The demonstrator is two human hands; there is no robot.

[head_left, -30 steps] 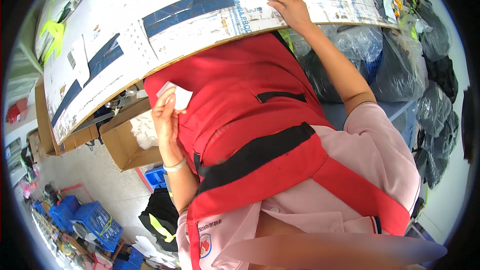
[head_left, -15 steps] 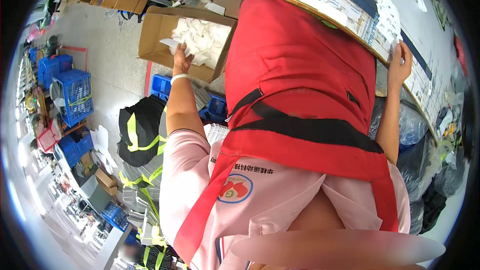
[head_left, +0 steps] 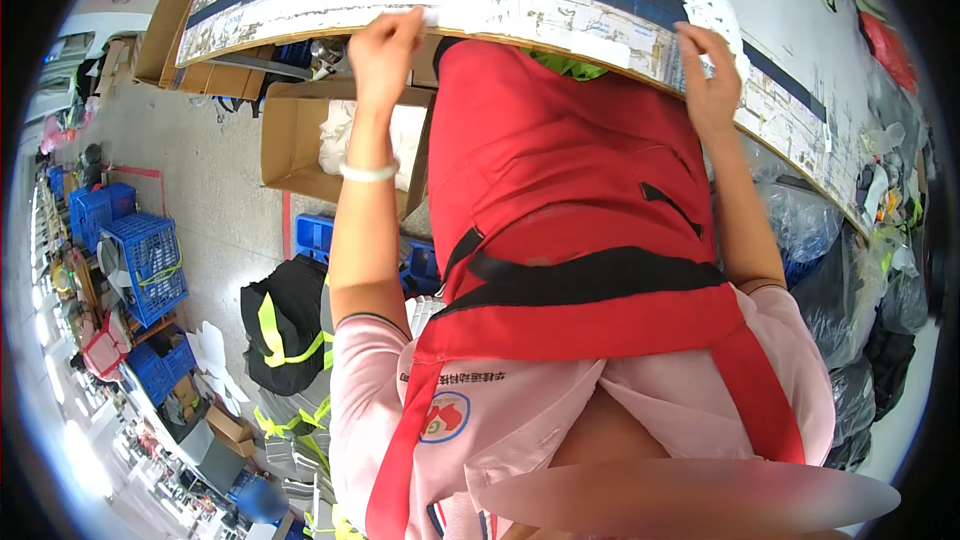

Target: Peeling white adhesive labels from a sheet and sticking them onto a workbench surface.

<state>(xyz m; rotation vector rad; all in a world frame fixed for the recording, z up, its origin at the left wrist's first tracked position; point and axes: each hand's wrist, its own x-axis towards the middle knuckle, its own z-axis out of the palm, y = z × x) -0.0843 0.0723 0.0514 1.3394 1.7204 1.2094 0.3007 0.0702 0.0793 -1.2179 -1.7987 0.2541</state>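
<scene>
We see desk [head_left: 600, 15] edge — worn white top, dark blue tape stripe along it, brown raw rim, surface scuffed, patched with paper scraps and labels. Left hand [head_left: 385, 45] raised at rim, fingers curled on small white paper slip [head_left: 425, 15] at edge. Right hand [head_left: 712, 80] at rim further right, fingertips touching white torn label [head_left: 708, 8] stuck on top — label crumpled, lying across blue stripe. We can't tell whether slip is lifted or flat.
</scene>
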